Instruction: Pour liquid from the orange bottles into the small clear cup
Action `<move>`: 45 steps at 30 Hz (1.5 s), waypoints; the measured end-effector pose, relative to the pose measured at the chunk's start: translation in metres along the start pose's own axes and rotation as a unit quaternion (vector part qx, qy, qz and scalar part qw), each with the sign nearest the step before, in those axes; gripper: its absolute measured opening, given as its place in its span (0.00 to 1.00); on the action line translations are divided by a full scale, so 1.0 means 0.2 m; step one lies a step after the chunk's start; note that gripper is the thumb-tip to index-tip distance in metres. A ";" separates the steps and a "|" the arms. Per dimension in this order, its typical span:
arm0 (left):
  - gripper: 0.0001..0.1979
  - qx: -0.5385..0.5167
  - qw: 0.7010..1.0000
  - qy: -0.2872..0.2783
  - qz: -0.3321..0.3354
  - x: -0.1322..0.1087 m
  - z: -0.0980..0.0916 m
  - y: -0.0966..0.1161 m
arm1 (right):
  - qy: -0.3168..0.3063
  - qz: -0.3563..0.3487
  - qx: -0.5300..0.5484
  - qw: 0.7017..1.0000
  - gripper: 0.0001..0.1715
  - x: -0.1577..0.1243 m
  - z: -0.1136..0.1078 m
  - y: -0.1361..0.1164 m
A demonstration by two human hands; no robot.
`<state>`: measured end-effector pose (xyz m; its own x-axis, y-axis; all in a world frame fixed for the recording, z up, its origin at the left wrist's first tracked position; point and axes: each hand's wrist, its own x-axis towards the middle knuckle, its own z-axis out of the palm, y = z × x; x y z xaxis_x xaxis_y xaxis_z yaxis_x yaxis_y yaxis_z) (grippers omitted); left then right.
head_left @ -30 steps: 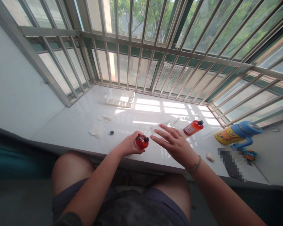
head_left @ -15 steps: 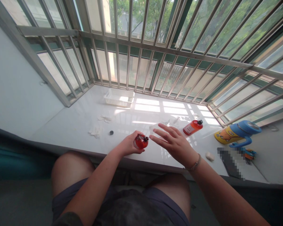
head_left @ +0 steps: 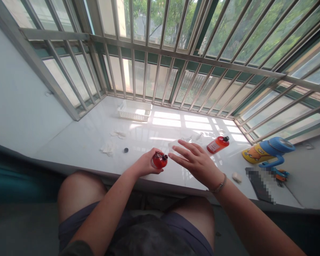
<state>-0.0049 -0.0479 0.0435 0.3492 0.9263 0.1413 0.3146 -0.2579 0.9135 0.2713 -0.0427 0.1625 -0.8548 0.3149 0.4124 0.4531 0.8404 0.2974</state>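
A bottle of red liquid point(head_left: 159, 163) with a dark top stands in the grip of my left hand point(head_left: 146, 164), its mouth tipped slightly toward the right. My right hand point(head_left: 196, 161) hovers just right of the bottle with its fingers spread. One fingertip is close to the dark top; whether it touches I cannot tell, and the right thumb is hidden. Partly behind the right fingers lies a clear plastic item point(head_left: 174, 145). A small black cap point(head_left: 126, 150) rests on the white sill left of the bottle.
Another red bottle point(head_left: 218, 144) is right of my hands, with a blue and yellow flask point(head_left: 266, 151) beyond. A white basket point(head_left: 134, 113) stands near the window bars point(head_left: 160, 51). Crumpled white tissue point(head_left: 107, 148) lies at left. A dark flat object point(head_left: 258, 185) sits at right.
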 end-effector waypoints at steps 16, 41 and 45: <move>0.37 -0.008 1.000 0.002 -0.006 -0.01 -0.01 0.00 | -0.007 -0.011 -0.002 1.000 0.31 0.03 0.01 0.00; 0.37 -0.028 0.999 0.012 -0.018 -0.02 -0.01 -0.01 | -0.024 -0.024 0.005 0.999 0.33 0.09 -0.01 -0.02; 0.37 -0.033 0.999 0.013 -0.016 -0.02 -0.01 -0.01 | -0.024 -0.029 -0.006 0.999 0.31 0.10 -0.01 -0.02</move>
<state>-0.0080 -0.0497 0.0415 0.3162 0.9411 0.1199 0.2666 -0.2095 0.9408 0.2539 -0.0404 0.1723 -0.8905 0.2877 0.3524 0.4060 0.8521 0.3303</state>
